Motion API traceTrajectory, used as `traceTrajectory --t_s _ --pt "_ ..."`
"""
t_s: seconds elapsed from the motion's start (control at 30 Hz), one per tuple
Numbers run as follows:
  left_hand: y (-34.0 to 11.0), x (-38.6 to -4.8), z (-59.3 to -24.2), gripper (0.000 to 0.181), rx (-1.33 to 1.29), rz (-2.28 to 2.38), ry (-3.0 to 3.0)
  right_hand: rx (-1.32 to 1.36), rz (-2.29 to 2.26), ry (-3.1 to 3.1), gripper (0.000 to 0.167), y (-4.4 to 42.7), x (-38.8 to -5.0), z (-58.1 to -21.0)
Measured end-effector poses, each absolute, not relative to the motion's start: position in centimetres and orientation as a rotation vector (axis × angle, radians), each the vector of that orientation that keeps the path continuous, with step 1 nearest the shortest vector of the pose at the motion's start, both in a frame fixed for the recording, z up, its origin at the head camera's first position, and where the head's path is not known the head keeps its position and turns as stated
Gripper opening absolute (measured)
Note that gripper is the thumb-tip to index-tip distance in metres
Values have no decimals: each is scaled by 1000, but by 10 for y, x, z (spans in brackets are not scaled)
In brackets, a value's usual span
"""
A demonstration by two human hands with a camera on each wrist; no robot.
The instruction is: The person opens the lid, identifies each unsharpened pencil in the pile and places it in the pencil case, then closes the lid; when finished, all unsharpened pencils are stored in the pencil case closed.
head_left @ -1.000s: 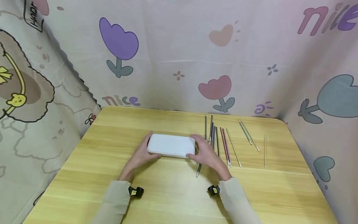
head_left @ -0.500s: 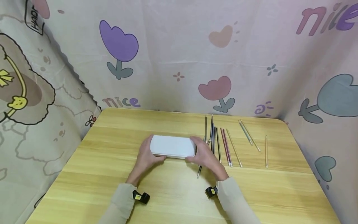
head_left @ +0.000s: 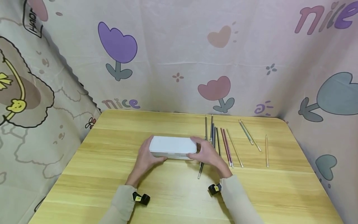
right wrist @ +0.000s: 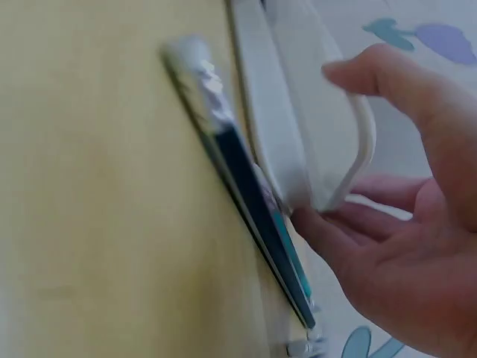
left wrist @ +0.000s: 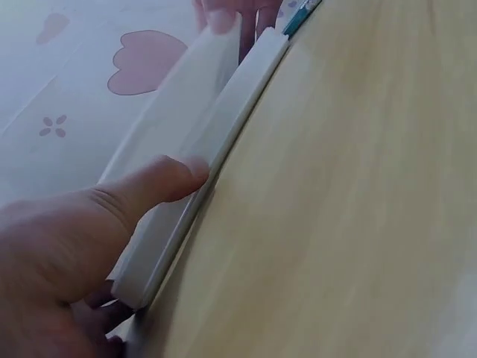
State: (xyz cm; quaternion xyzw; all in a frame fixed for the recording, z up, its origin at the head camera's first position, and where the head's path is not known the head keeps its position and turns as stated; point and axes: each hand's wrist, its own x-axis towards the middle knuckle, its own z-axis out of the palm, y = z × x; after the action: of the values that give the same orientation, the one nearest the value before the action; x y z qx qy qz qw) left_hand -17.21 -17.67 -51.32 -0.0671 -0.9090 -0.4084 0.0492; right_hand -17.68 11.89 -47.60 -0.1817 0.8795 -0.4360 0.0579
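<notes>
A white, box-shaped pencil case [head_left: 172, 144] is on the table between both hands in the head view. My left hand [head_left: 146, 157] grips its left end, with the thumb on the front side [left wrist: 190, 168] in the left wrist view. At the other end my right hand [head_left: 209, 154] holds the lid [right wrist: 324, 112], its thumb on the lid's edge and fingers behind. The lid stands a little raised from the base [right wrist: 268, 97]. What lies inside is hidden. Dark pencils [right wrist: 250, 194] lie close beside the right hand.
Several pencils are spread to the right: dark ones [head_left: 219, 143], red ones [head_left: 227, 147], a yellow one [head_left: 235, 147], a teal one [head_left: 246, 132] and a lone tan one [head_left: 267, 151]. A printed cloth [head_left: 162, 46] hangs behind the wooden table [head_left: 92, 168].
The left hand has shifted slightly right on the pencil case. The lid has come up from the base along the front, showing a taller front side. The pencils lie as before.
</notes>
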Motion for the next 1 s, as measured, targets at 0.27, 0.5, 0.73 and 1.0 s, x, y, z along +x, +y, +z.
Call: traceTrajectory --t_s 0.27,0.5,0.73,1.0 --pt "-194 -176 -505 113 -377 -1501 -2715 -527 -1574 2517 65 129 -188 -476" --pt "-208 -176 -501 102 -493 -1397 -2831 -337 -1757 2617 46 125 -196 -476" --pt "-210 -176 -501 99 -533 -1349 -2848 -204 -1804 2780 39 114 -203 -473" --pt "-208 -178 -505 100 -484 -1314 -2862 -171 -1932 2813 12 114 -214 -483"
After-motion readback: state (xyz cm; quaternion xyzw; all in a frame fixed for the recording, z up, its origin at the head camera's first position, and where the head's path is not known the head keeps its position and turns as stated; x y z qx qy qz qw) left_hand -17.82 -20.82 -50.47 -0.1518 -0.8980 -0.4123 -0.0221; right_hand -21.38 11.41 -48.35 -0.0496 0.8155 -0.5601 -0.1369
